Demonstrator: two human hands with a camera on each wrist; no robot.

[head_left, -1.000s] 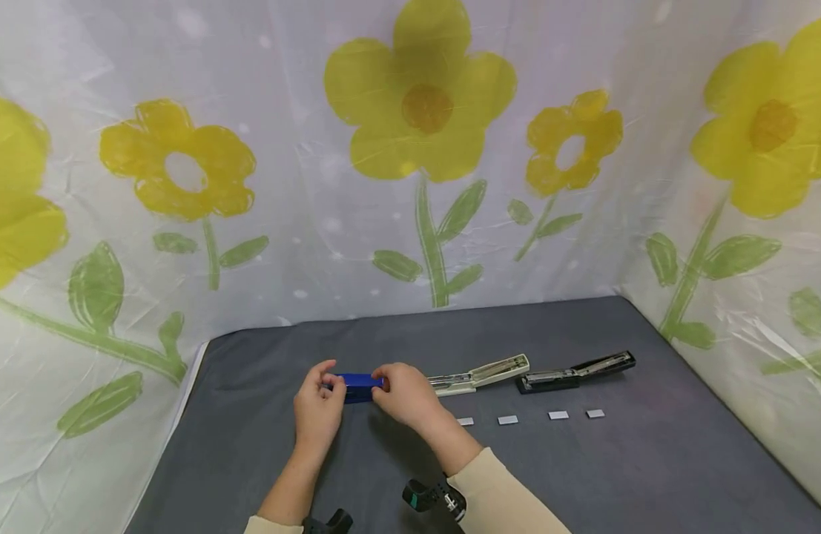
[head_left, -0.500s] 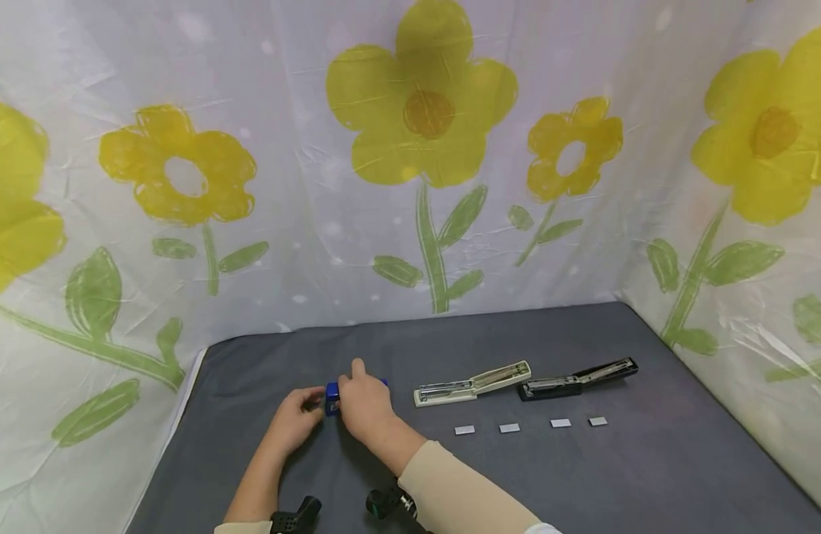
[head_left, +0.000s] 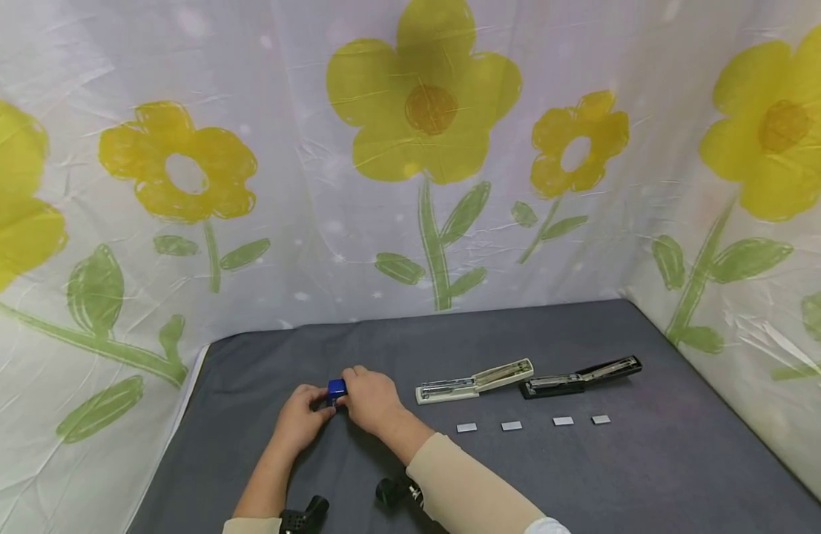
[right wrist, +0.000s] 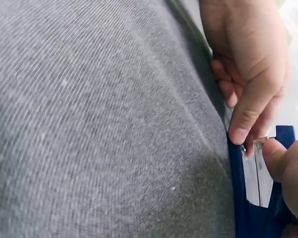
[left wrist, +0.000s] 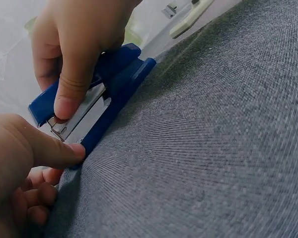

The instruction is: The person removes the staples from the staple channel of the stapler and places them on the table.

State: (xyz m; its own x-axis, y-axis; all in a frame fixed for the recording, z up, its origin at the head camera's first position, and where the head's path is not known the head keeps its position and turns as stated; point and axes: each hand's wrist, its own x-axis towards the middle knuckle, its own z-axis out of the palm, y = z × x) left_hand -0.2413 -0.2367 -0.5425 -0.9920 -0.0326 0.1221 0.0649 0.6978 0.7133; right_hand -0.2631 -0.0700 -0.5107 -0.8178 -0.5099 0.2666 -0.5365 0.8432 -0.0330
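A blue stapler (head_left: 335, 388) stands on the grey cloth at the left, largely covered by my right hand in the head view. My left hand (head_left: 299, 420) pinches the front tip of its base between thumb and finger. My right hand (head_left: 373, 401) grips the upper arm from above, its thumb (left wrist: 68, 105) along the side of the metal magazine. In the left wrist view the blue stapler (left wrist: 120, 95) has its arm raised off the base, with a gap at the front. The right wrist view shows the silver magazine (right wrist: 258, 181) between both hands.
To the right lie a cream stapler (head_left: 445, 390) and a black stapler (head_left: 553, 386), both folded open. Several small strips, apparently staples (head_left: 466, 428), are in a row before them. A flowered curtain (head_left: 303, 245) hangs around the dark grey table (head_left: 584, 475).
My right hand has moved left from the stapler's far end to its front part. My left hand has dropped lower and now holds the base tip. The cream stapler is uncovered.
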